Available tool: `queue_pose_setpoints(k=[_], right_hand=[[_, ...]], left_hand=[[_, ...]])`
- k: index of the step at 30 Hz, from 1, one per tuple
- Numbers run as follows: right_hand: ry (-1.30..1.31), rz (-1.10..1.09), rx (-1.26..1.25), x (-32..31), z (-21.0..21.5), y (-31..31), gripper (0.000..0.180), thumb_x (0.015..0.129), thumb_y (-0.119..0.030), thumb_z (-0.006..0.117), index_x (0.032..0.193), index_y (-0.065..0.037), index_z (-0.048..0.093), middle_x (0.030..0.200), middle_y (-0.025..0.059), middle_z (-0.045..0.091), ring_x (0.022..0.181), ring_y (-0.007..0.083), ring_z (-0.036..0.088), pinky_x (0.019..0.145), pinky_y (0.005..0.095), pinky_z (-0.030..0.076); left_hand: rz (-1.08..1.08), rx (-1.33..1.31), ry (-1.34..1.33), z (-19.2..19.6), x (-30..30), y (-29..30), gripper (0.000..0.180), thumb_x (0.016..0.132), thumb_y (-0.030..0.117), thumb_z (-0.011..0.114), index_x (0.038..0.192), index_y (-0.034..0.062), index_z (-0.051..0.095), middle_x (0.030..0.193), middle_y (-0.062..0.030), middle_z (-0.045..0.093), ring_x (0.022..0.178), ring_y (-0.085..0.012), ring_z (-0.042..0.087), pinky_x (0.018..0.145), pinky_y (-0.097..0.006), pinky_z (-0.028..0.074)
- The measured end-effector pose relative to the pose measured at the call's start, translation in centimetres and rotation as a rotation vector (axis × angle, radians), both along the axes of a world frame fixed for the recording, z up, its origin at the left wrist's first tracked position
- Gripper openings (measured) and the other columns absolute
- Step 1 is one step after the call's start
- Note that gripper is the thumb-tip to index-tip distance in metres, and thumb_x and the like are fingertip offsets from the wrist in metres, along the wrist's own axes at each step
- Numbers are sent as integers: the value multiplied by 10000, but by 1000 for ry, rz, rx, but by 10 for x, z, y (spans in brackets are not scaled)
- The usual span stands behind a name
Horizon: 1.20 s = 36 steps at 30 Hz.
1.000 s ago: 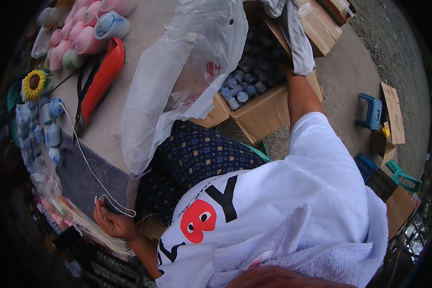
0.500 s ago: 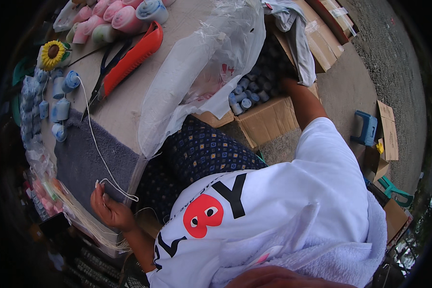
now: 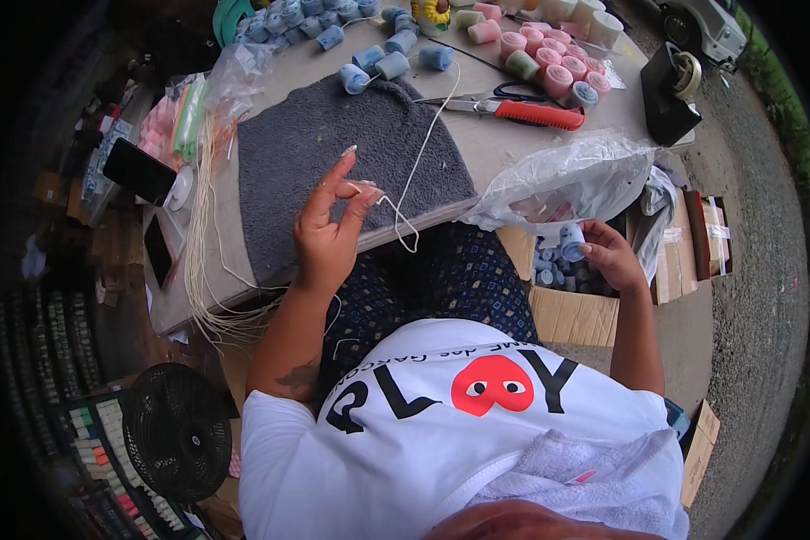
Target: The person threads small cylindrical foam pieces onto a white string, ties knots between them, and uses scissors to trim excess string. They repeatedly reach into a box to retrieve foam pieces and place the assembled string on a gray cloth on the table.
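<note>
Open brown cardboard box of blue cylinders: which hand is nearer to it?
Right. The right hand is at the box, pinching a small blue cylinder; the left hand is farther left, by the dark-grey towelling cloth.

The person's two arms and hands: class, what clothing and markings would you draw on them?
The left hand and right hand are bare, without gloves. Short white sleeves leave both forearms uncovered, and a dark, tattoo-like marking shows near the left elbow.

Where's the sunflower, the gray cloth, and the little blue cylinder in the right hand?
Sunflower (image 3: 436, 13): head view, the flower's face.
Gray cloth (image 3: 385, 148): head view, bare fabric near its middle.
Blue cylinder (image 3: 570, 243): head view, its side.
</note>
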State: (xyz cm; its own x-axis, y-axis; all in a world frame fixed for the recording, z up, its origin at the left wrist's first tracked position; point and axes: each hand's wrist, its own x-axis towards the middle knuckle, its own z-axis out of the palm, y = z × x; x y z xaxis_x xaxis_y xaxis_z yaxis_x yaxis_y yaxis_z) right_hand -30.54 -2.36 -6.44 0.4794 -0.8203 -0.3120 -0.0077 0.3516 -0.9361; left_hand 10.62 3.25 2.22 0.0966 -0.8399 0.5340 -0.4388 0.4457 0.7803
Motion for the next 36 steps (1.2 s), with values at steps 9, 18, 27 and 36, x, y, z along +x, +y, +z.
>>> queue_pose_setpoints(k=[9, 18, 27, 36], right_hand=[[-452, 277, -345, 232, 141, -9, 382, 915, -318, 601, 1145, -20, 540, 1013, 25, 604, 947, 99, 563, 859, 270, 441], [-158, 331, -405, 305, 144, 29, 306, 903, -234, 636, 1084, 4, 570, 1021, 61, 622, 967, 103, 565, 841, 251, 436], [-396, 403, -14, 296, 134, 45, 355, 914, -179, 612, 1203, 5, 519, 996, 84, 632, 826, 137, 608, 741, 246, 479], [-166, 51, -659, 282, 154, 59, 79, 898, -88, 628, 894, -13, 653, 802, -20, 575, 736, 39, 502, 640, 191, 404]], left_hand=[[82, -134, -96, 33, 12, 37, 202, 806, 20, 687, 993, 20, 613, 880, -93, 668, 884, -203, 654, 758, -316, 512], [251, -182, -297, 42, 46, 66, 612, 727, 186, 783, 1239, 9, 499, 1150, -202, 566, 1062, -367, 571, 881, -415, 472], [-218, 105, 814, 26, 48, 65, 416, 876, 264, 647, 1224, 62, 539, 1209, -96, 577, 1121, -197, 535, 912, -353, 414], [-380, 242, 1248, 27, 56, 71, 539, 908, 510, 502, 1248, 93, 503, 1277, -76, 534, 1195, -181, 476, 922, -362, 390]])
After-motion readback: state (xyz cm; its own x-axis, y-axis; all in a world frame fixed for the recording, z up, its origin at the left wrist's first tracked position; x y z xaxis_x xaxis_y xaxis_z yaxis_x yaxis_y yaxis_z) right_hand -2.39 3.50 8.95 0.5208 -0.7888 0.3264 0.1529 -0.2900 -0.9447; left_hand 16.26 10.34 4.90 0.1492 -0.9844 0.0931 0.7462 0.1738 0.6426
